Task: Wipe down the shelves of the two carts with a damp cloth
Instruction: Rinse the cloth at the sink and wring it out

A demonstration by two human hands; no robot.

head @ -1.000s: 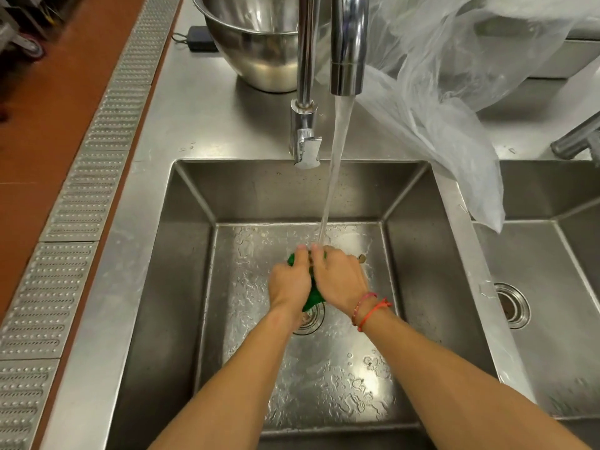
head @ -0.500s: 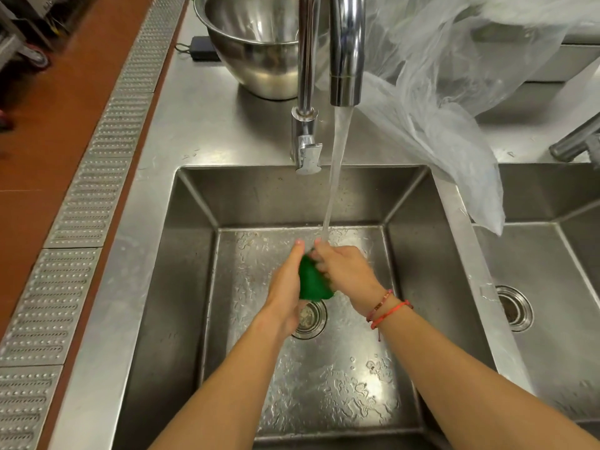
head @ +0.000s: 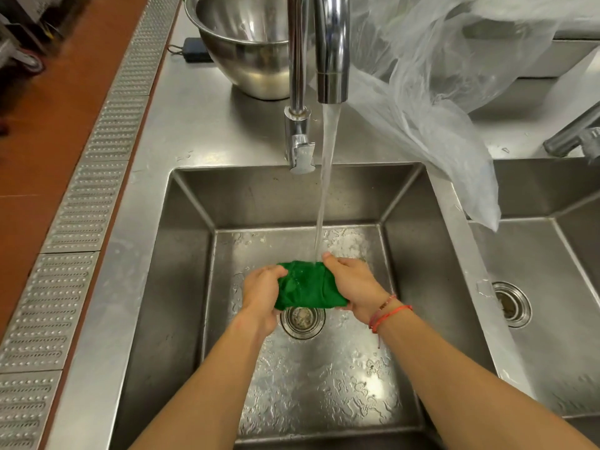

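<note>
A wet green cloth (head: 306,285), bunched into a wad, is held between both hands over the drain of the steel sink (head: 181,254). My left hand (head: 261,292) grips its left end and my right hand (head: 354,287) grips its right end. Water runs from the tap (head: 331,50) in a steady stream onto the cloth's top right edge, by my right fingertips. No cart is in view.
A steel bowl (head: 246,43) stands on the counter behind the tap. A clear plastic sheet (head: 431,102) hangs over the divider toward a second sink (head: 545,287) on the right. A metal floor grate (head: 84,196) runs along the left, beside red floor.
My hands have drawn apart, and the cloth, squeezed between them before, now shows as a wider wad stretched between them under the running water.
</note>
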